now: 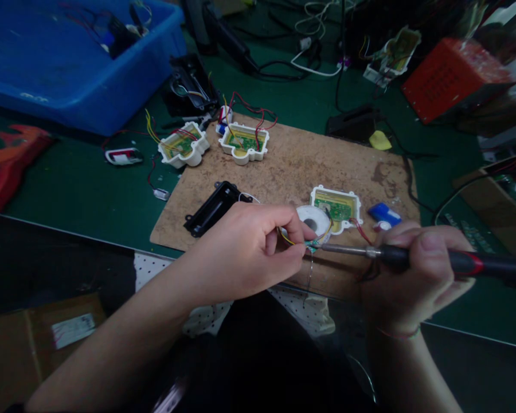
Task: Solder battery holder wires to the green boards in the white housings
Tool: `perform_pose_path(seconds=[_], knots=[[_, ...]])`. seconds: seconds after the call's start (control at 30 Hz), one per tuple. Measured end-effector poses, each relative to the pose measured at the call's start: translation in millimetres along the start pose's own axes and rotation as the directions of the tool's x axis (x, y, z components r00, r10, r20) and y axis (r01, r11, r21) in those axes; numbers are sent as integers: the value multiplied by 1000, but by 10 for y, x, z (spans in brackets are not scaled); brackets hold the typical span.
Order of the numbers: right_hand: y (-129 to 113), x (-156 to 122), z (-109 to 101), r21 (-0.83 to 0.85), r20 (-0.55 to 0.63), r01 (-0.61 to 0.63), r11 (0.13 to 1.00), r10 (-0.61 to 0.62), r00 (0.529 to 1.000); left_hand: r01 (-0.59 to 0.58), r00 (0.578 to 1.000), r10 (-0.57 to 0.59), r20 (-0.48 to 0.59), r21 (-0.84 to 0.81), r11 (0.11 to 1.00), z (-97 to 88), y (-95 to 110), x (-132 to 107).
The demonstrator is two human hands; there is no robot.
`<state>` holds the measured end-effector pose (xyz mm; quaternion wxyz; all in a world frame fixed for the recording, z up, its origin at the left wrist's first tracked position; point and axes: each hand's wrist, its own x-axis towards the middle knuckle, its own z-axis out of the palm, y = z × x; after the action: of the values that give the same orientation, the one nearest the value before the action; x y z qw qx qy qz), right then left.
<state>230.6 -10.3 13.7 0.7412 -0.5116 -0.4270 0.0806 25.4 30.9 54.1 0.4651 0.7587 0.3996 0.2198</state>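
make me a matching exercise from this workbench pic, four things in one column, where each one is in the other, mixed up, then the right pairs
Things
1. soldering iron
2. small green circuit piece
3. black casing
4. blue bin

Places
A. lying on the brown work board
B. at the top left of the picture
C. held in the right hand
D. at the fingertips of the left hand

Right pairs
1-C, 2-D, 3-A, 4-B

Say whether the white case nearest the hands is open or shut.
Open: the white case bares a green circuit board inside.
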Motion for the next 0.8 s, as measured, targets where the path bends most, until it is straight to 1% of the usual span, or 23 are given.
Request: perform_pose_path(seconds=[0.43, 0.6, 0.7, 0.8], knots=[[-7, -15, -7, -35, 6, -20, 999, 20, 1000, -4, 1000, 4, -6, -2, 1000, 0, -1, 3], [-8, -3, -2, -11, 4, 9, 1000, -9, 1000, -5, 1000, 5, -14, -13, 1000, 8, -4, 3], [-36, 5, -12, -19, -7, -16, 1000, 16, 1000, -3, 1000, 2, -13, -29, 1000, 13, -11, -1], [-58, 16, -14, 2, -50, -71, 997, 71, 996, -5, 1000, 4, -10, -34, 999, 16, -13, -3]])
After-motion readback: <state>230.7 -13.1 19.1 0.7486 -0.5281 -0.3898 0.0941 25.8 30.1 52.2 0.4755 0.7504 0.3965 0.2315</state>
